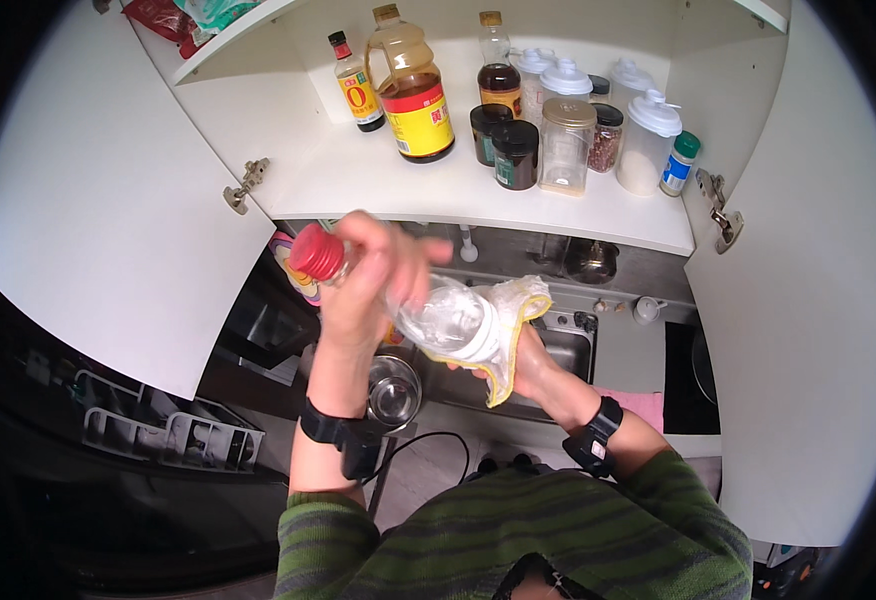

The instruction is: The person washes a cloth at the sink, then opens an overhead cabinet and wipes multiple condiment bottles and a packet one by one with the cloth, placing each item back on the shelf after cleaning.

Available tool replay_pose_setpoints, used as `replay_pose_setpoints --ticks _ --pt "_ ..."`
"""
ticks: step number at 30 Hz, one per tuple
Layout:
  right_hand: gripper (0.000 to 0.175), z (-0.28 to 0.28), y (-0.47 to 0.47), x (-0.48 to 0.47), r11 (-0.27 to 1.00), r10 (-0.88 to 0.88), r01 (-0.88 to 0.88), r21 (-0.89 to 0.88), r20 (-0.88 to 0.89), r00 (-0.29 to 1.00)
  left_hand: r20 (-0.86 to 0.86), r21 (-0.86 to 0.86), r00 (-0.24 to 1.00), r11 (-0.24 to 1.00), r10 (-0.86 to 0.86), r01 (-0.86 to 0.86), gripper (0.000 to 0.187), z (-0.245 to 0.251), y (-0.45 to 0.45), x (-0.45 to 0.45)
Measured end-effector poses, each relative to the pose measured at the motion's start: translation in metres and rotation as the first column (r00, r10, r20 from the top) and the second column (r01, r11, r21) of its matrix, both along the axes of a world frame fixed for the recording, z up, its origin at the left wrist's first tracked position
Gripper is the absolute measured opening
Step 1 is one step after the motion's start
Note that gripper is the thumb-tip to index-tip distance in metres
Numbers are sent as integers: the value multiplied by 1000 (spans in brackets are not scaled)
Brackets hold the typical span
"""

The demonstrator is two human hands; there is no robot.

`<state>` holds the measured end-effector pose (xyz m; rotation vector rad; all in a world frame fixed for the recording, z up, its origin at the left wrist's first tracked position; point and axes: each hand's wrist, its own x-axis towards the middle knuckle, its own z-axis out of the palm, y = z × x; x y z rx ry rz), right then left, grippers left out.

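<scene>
A clear bottle (445, 319) with a red screw cap (317, 252) is tilted in front of me, its cap end up to the left. Around its neck and shoulder is my left hand (378, 277), blurred, with some fingers lifted. My right hand (532, 364) holds a white cloth with yellow edging (517, 330) against the bottle's base; the cloth hides most of those fingers. The bottle hangs in the air below the cabinet shelf (483, 202).
Sauce bottles (419, 112), dark-lidded jars (516, 154) and white-lidded canisters (648, 142) stand on the shelf. Open cabinet doors (108, 187) flank me. Beneath lie a sink (569, 352), a glass bowl (394, 394), a small white cup (646, 309) and a black cooktop (682, 397).
</scene>
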<state>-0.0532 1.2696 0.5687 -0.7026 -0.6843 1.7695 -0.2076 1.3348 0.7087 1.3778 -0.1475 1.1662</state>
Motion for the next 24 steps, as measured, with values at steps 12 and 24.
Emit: replay_pose_setpoints --ticks 12,24 --pt "29 -5 -1 20 916 -204 -130 379 721 663 -55 -258 915 879 401 -401 49 -4 -18 8" --pt "82 88 -14 12 665 -422 -197 720 581 696 -169 -57 945 955 279 -292 59 14 -26 11"
